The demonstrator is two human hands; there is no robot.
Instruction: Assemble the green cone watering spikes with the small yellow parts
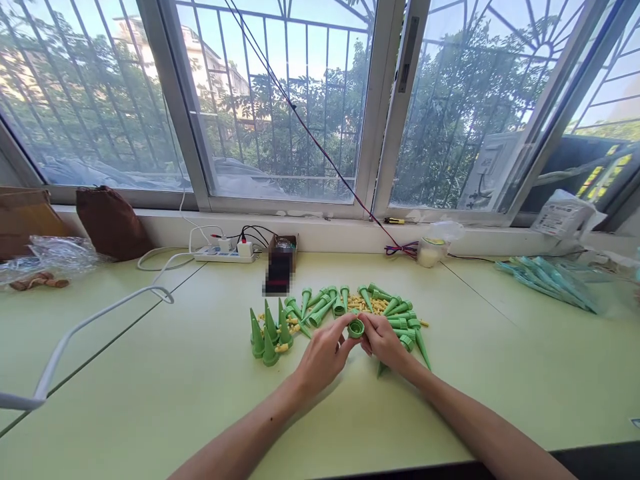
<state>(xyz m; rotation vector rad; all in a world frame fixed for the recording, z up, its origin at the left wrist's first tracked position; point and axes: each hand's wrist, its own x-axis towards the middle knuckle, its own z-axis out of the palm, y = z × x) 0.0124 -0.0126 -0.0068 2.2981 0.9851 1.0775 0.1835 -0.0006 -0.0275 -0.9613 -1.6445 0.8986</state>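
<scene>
My left hand (325, 353) grips a green plastic cone piece (356, 328) by its round end, whose hollow opening faces me. From the other side my right hand (383, 340) has its fingers closed against the same piece; whether they hold anything smaller is hidden. Several green cones (271, 350) stand point up to the left of my hands. More green cones (400, 323) lie in an arc behind and to the right, around a pile of small yellow pieces (369, 303).
A power strip (225, 253) with cables and a small box (290, 245) sit by the window ledge. A white cable arm (90, 327) crosses the left side. Further right are a jar (431, 253) and teal plastic bags (550, 280). A brown bag (113, 223) leans at the back left.
</scene>
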